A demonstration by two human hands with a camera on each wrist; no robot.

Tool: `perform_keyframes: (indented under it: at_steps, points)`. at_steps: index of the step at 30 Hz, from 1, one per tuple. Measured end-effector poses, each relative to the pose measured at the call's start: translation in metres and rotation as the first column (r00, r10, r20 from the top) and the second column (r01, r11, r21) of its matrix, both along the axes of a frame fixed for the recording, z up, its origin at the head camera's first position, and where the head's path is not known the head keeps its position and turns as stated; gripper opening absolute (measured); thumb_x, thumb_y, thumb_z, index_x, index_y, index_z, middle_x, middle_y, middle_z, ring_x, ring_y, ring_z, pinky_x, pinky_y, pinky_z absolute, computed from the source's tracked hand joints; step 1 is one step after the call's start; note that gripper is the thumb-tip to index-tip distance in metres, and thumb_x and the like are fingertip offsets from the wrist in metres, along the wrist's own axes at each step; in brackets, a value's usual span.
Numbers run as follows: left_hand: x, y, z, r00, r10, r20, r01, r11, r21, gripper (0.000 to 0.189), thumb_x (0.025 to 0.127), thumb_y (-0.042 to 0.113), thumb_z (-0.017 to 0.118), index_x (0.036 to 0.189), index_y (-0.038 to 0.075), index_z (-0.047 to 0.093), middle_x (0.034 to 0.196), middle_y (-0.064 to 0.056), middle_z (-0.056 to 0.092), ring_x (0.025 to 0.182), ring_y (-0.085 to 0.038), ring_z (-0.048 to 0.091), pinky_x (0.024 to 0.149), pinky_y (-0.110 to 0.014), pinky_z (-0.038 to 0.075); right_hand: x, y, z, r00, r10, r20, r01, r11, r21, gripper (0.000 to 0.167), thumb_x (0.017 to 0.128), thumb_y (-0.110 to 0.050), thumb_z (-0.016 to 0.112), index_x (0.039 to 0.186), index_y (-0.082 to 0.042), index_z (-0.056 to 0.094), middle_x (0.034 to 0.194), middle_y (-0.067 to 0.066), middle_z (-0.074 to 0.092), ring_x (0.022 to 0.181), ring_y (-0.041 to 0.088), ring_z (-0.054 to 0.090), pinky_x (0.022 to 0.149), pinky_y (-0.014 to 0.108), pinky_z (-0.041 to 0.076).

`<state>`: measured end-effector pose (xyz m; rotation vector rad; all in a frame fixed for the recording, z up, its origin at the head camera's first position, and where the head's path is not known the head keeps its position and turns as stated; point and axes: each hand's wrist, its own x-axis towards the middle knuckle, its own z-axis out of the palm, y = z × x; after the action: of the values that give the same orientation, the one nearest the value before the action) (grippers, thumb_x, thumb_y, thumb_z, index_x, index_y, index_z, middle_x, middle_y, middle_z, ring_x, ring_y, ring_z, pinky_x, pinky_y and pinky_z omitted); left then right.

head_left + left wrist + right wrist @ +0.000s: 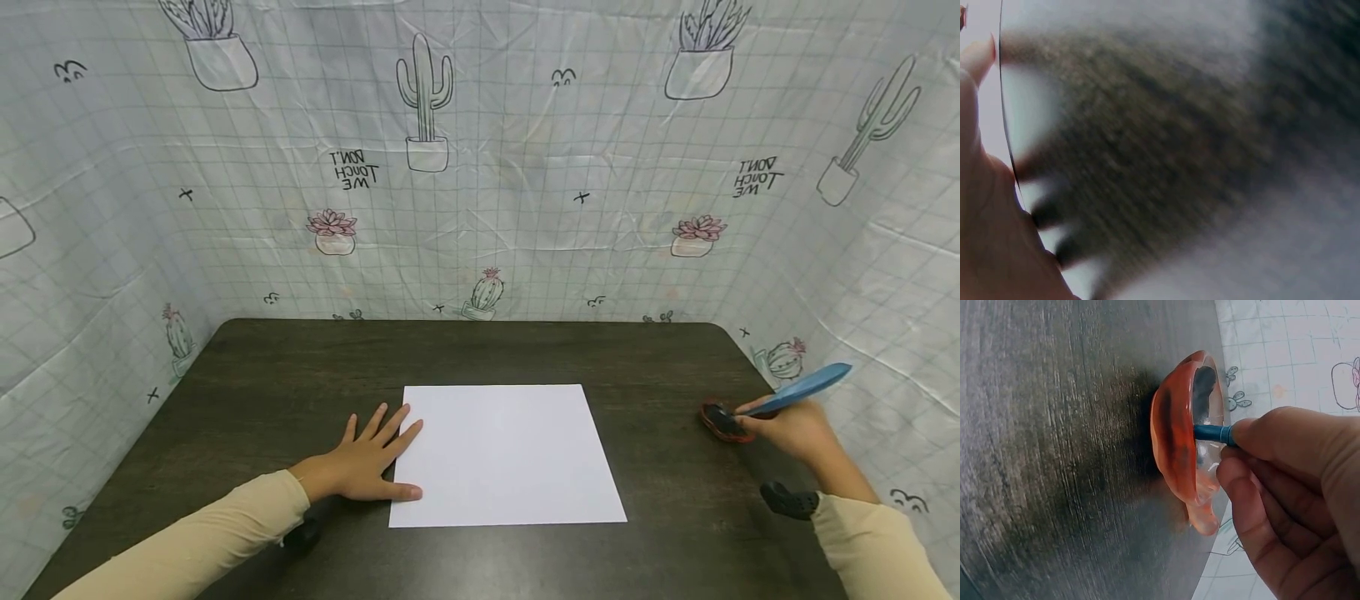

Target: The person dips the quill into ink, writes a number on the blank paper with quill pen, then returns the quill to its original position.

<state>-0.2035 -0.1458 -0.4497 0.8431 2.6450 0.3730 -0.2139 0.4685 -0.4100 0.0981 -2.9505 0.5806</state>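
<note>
1. Blue brush (806, 390): judged light, stiff, slim; best held mid-handle. The right hand (795, 429) pinched it, with the tip dipped in the red dish (1179, 434).
2. Red dish: small, translucent, judged light and apt to slide; stood well right of the white paper (504, 454).
3. White paper: thin, limp; the left hand (363, 462) lay flat, fingers spread, on its left edge.

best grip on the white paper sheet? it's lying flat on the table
Judging by its pose: take the sheet at its right edge, coming from the right. It lies flat on the dark table, so slide that edge toward the table rim or lift a corner before pinching. The left hand rests flat at its left edge.
</note>
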Motion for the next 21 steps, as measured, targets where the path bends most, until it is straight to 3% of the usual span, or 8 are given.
perform_keyframes:
  at_steps: [3,7,10,16,21]
  points:
    - [0.0001,-0.0003,-0.0009,1.0,0.003,-0.003,-0.003,1.0,-0.001,0.098,0.083,0.076,0.048,0.156,0.024,0.011,0.162,-0.007,-0.006,0.145,-0.041,-0.008,0.103,-0.074,-0.005,0.0007,-0.0013,0.0007,1.0,0.001,0.004,-0.001,1.0,-0.008,0.018,0.083,-0.017,0.075,0.09,0.0,0.077,0.088,0.021,0.072,0.077,0.032,0.067,0.059,0.03,0.048]
    - [-0.0001,-0.0009,-0.0013,1.0,0.005,-0.007,-0.005,1.0,-0.003,0.098,0.082,0.077,0.047,0.156,0.024,0.011,0.162,-0.007,-0.006,0.145,-0.041,-0.008,0.103,-0.074,-0.005,0.0019,-0.0009,0.0018,1.0,-0.012,0.02,0.012,1.0,-0.011,0.02,0.085,-0.018,0.073,0.093,0.001,0.076,0.092,0.024,0.071,0.084,0.041,0.066,0.062,0.037,0.051]
    - [-0.0002,-0.0008,0.0,1.0,0.005,-0.003,-0.005,1.0,-0.002,0.098,0.083,0.076,0.048,0.156,0.023,0.011,0.162,-0.008,-0.006,0.145,-0.041,-0.008,0.103,-0.074,-0.005,0.0034,0.0009,0.0005,1.0,-0.014,0.022,0.014,1.0,-0.004,0.02,0.085,-0.018,0.072,0.093,0.001,0.076,0.094,0.025,0.07,0.084,0.041,0.065,0.063,0.04,0.051]
    - [0.0001,0.0,0.0006,1.0,0.005,0.012,-0.005,1.0,0.003,0.098,0.083,0.075,0.048,0.156,0.022,0.011,0.162,-0.008,-0.006,0.145,-0.041,-0.009,0.103,-0.074,-0.006,0.0056,0.0031,-0.003,1.0,-0.007,-0.005,0.007,1.0,-0.005,0.019,0.085,-0.019,0.073,0.091,-0.001,0.077,0.091,0.022,0.072,0.08,0.031,0.066,0.061,0.034,0.049]
    - [0.0,-0.0006,0.0002,1.0,0.012,0.004,-0.012,1.0,-0.005,0.098,0.082,0.075,0.049,0.156,0.023,0.011,0.162,-0.007,-0.007,0.145,-0.041,-0.009,0.103,-0.074,-0.006,0.0073,0.0022,-0.0049,1.0,-0.028,-0.009,0.027,1.0,-0.012,0.022,0.085,-0.021,0.073,0.092,0.0,0.077,0.094,0.024,0.071,0.086,0.041,0.065,0.065,0.042,0.052]
